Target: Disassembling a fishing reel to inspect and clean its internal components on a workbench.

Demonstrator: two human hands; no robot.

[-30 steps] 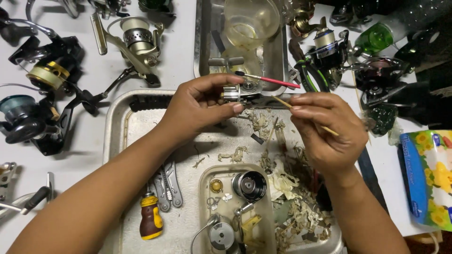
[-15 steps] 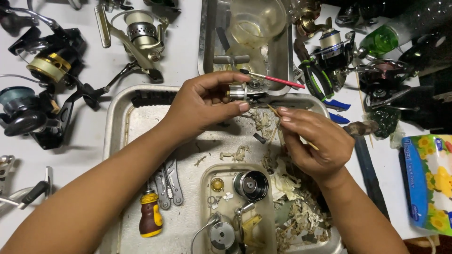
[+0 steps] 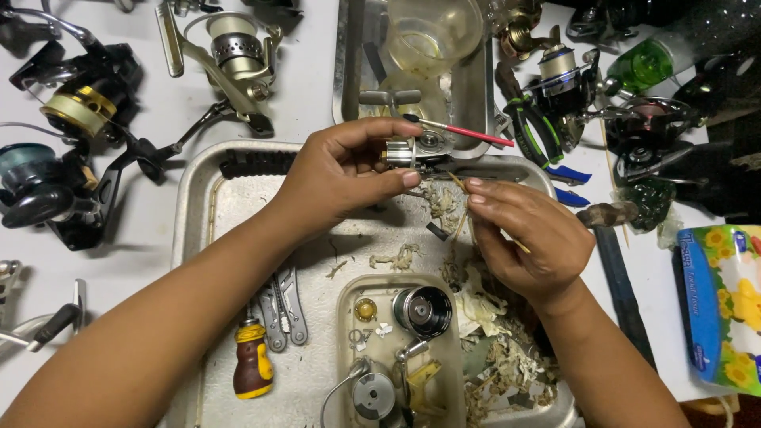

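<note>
I see my left hand [image 3: 341,178] pinching a small metal reel part [image 3: 412,149] above the far rim of the big steel tray [image 3: 198,198], while my right hand [image 3: 527,238] grips a thin wooden stick [image 3: 460,184] aimed at it. A slip could drop the part into the shredded debris [image 3: 491,317] nearer me, or snap the stick. My fingers hide most of the part; the stick's tip is unclear.
</note>
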